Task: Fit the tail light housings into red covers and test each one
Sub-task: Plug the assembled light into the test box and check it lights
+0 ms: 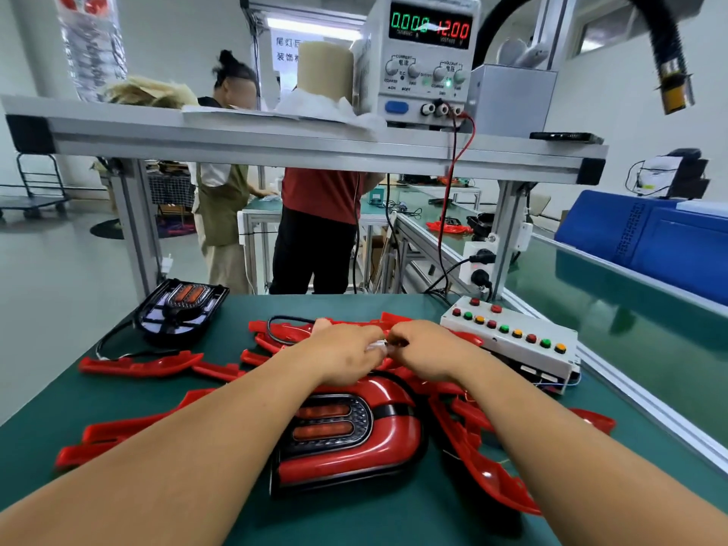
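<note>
An assembled tail light point(354, 435), its housing set in a red cover, lies face up on the green mat near me. Beyond it my left hand point(346, 352) and my right hand point(429, 348) meet over a small white connector point(379, 346), each pinching one side of it. A bare tail light housing point(181, 309) with a black cable lies at the far left of the mat. Several empty red covers point(142, 364) are scattered around, some hidden under my arms.
A white test box point(512, 340) with red, green and orange buttons sits at the right. A power supply point(425, 61) on the upper shelf reads 0.000 and 12.00. Two people stand behind the bench. A blue crate point(646, 238) rests on the right conveyor.
</note>
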